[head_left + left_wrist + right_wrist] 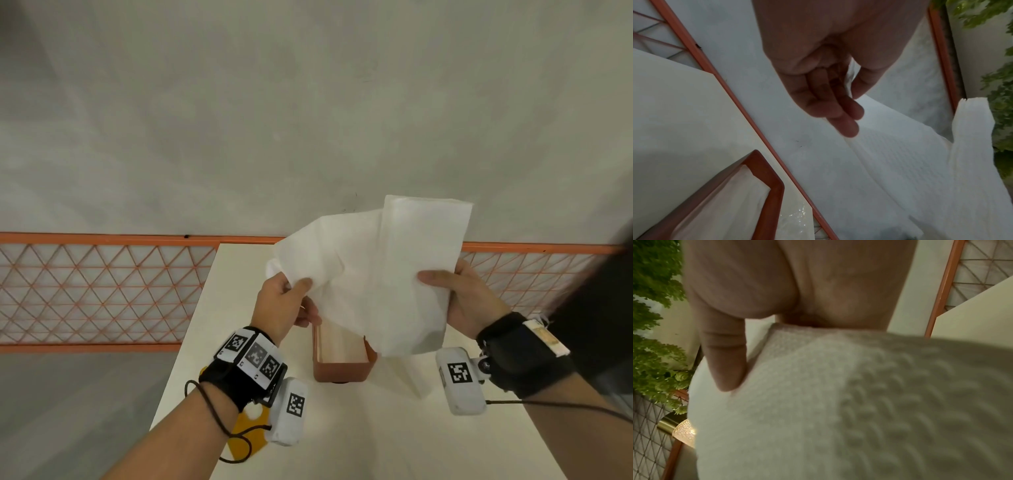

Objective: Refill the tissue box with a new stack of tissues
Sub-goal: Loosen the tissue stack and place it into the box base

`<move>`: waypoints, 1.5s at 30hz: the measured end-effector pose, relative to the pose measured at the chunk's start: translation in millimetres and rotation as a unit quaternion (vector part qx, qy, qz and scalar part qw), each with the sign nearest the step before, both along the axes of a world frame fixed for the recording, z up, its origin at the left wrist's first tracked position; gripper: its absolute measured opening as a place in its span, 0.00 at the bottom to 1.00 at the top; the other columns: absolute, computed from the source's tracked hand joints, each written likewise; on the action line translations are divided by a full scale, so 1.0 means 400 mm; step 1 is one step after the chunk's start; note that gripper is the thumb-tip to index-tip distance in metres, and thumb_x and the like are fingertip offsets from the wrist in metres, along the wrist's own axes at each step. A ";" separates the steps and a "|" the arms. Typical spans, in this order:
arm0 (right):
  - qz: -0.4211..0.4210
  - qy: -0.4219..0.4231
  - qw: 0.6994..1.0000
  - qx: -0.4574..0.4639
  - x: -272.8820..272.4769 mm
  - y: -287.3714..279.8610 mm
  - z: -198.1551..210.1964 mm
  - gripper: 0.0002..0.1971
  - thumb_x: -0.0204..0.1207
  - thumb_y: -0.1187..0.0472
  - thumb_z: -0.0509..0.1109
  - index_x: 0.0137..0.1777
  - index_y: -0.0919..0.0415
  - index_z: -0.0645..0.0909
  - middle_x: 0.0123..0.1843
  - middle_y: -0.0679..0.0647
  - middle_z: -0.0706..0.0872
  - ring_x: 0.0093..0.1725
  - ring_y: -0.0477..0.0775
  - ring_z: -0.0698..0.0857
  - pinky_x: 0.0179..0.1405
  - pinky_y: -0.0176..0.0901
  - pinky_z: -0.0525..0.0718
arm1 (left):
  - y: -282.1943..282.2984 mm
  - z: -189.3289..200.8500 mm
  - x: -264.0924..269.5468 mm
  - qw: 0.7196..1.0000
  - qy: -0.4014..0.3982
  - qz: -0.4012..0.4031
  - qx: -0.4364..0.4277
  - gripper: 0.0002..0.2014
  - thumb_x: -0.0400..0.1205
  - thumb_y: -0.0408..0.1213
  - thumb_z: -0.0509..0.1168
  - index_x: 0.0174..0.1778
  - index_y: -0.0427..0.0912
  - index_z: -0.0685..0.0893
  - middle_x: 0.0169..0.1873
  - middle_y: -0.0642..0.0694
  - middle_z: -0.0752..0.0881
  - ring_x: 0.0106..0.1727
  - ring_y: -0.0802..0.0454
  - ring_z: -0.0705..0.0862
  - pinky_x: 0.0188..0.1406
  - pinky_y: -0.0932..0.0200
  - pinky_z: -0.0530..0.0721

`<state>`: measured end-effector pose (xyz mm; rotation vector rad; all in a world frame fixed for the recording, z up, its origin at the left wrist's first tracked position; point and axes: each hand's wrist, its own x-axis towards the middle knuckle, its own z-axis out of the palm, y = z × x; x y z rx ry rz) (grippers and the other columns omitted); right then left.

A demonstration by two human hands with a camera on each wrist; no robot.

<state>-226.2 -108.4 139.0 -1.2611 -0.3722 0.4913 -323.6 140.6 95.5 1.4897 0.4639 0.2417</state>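
Observation:
A white embossed tissue stack (376, 270) hangs in the air above the table, held at both ends. My left hand (291, 301) pinches its left edge between thumb and fingers; in the left wrist view the left hand (846, 104) grips the tissue stack (910, 162) the same way. My right hand (455, 294) grips the right side, thumb on the front. In the right wrist view the tissue stack (838, 402) fills the frame under the right hand (731, 363). Below stands the orange-brown tissue box (342, 371), open on top, with pale lining inside; the tissue box (760, 183) also appears in the left wrist view.
The cream table (376, 428) ends at a wall behind, with an orange lattice fence (102, 291) at both sides. A yellow flat piece (250, 435) lies near the table's left edge under my left wrist. Green foliage (651, 321) and a gold object (678, 430) stand to the right.

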 end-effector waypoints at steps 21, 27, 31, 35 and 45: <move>0.000 0.002 0.999 -0.042 0.066 -0.009 -0.033 0.18 0.66 0.68 0.72 0.56 0.57 0.86 0.56 0.56 0.92 0.53 0.57 0.91 0.53 0.52 0.89 | -0.030 -0.017 0.060 0.996 -0.045 0.045 -0.057 0.11 0.84 0.32 0.60 0.55 0.44 0.86 0.48 0.41 0.90 0.46 0.43 0.87 0.47 0.50 0.84; 0.012 -0.009 0.996 -0.085 0.065 0.013 -0.040 0.22 0.68 0.66 0.76 0.64 0.58 0.83 0.60 0.56 0.91 0.57 0.59 0.91 0.49 0.50 0.90 | -0.056 0.017 0.069 0.990 -0.070 0.028 -0.123 0.14 0.88 0.33 0.55 0.62 0.49 0.83 0.55 0.49 0.89 0.57 0.50 0.87 0.59 0.52 0.84; -0.030 -0.021 0.995 -0.088 0.070 0.025 -0.041 0.18 0.75 0.68 0.73 0.63 0.54 0.83 0.60 0.54 0.91 0.59 0.60 0.90 0.56 0.58 0.88 | -0.039 0.020 0.079 0.982 -0.072 0.072 -0.158 0.14 0.87 0.36 0.59 0.68 0.48 0.80 0.54 0.48 0.89 0.52 0.47 0.87 0.50 0.49 0.85; -0.037 -0.034 0.994 -0.098 0.080 0.028 -0.044 0.17 0.76 0.68 0.72 0.64 0.52 0.83 0.61 0.53 0.91 0.60 0.59 0.89 0.60 0.62 0.86 | -0.035 0.027 0.083 0.981 -0.075 0.045 -0.175 0.13 0.87 0.35 0.58 0.67 0.46 0.79 0.51 0.45 0.87 0.46 0.46 0.87 0.45 0.44 0.86; -0.092 -0.057 0.989 -0.100 0.100 0.022 -0.049 0.19 0.77 0.66 0.72 0.67 0.53 0.81 0.61 0.51 0.90 0.60 0.58 0.89 0.62 0.63 0.85 | 0.008 0.005 0.082 0.979 -0.108 0.158 -0.068 0.12 0.87 0.38 0.57 0.64 0.52 0.79 0.48 0.46 0.87 0.44 0.48 0.84 0.54 0.46 0.85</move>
